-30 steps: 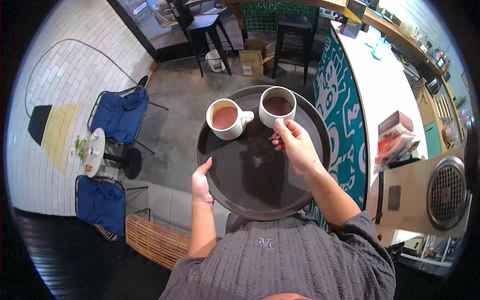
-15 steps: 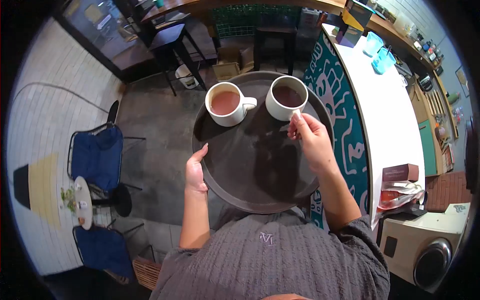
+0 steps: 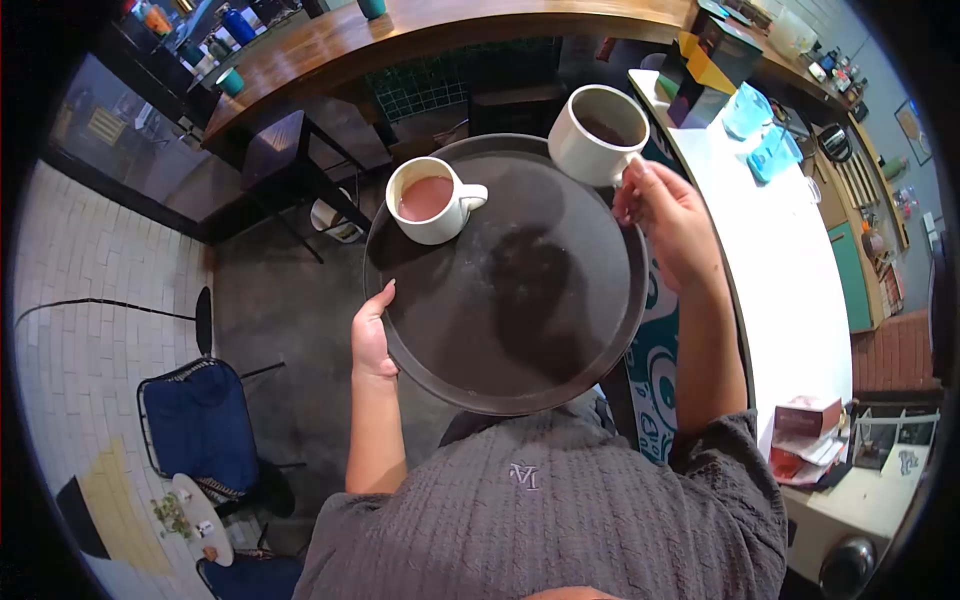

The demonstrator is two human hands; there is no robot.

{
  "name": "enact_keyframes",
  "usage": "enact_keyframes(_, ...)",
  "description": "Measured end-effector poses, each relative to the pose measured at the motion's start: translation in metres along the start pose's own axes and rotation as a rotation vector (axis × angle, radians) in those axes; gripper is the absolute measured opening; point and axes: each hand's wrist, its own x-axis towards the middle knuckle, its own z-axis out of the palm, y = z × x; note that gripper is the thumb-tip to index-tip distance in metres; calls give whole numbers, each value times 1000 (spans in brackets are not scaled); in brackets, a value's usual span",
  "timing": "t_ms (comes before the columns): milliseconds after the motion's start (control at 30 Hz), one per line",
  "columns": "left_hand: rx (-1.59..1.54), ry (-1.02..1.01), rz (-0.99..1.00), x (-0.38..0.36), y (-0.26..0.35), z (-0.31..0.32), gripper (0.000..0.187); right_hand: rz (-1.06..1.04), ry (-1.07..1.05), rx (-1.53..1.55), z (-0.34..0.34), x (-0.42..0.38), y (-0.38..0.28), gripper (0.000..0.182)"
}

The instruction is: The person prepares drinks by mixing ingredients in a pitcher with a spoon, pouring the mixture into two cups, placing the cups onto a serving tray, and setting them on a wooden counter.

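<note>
My left hand (image 3: 373, 335) grips the left rim of a round dark serving tray (image 3: 450, 310), its thumb on top and the fingers hidden underneath. Toward the tray's far left stands a white mug (image 3: 420, 226) of reddish-brown drink, its handle facing right. My right hand (image 3: 678, 225) pinches the handle of a second white mug (image 3: 577, 143), which contains a darker drink. That mug is at the far right rim and appears raised off the tray, slightly tilted. A dark shadow falls across the bare middle of the tray.
To the right runs a white counter (image 3: 790, 260) with blue plastic containers (image 3: 775, 153) and a small brown box (image 3: 807, 416). A wooden bar (image 3: 480, 40) crosses the back, with a dark stool (image 3: 285, 150) below. Blue chairs (image 3: 200, 420) and a small round table (image 3: 215, 520) stand left.
My right hand has lifted the darker drink's mug and moved it up and right, toward the tray's far rim and the counter. My view has shifted forward; my left hand keeps the tray.
</note>
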Motion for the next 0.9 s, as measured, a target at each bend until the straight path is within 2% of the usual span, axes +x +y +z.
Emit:
enact_keyframes(133, 39, 62, 65, 60, 28, -2, 37, -18, -16, 21, -20, 109, -2, 28)
enact_keyframes(300, 25, 130, 178, 131, 62, 27, 34, -76, -40, -27, -54, 277, 11, 27)
enact_keyframes(433, 11, 276, 337, 173, 80, 52, 34, -61, -71, -114, -81, 413, 28, 27)
enact_keyframes(633, -8, 498, 501, 233, 133, 90, 31, -67, -90, -131, -66, 611, 59, 29)
enact_keyframes(667, -8, 501, 502, 217, 108, 92, 31, -50, -30, -164, -83, 597, 64, 29)
enact_keyframes(733, 27, 483, 565, 227, 117, 97, 30, -23, 20, -200, -83, 635, 77, 30)
enact_keyframes(900, 40, 502, 563, 236, 135, 104, 28, -8, 64, -199, -90, 677, 99, 32)
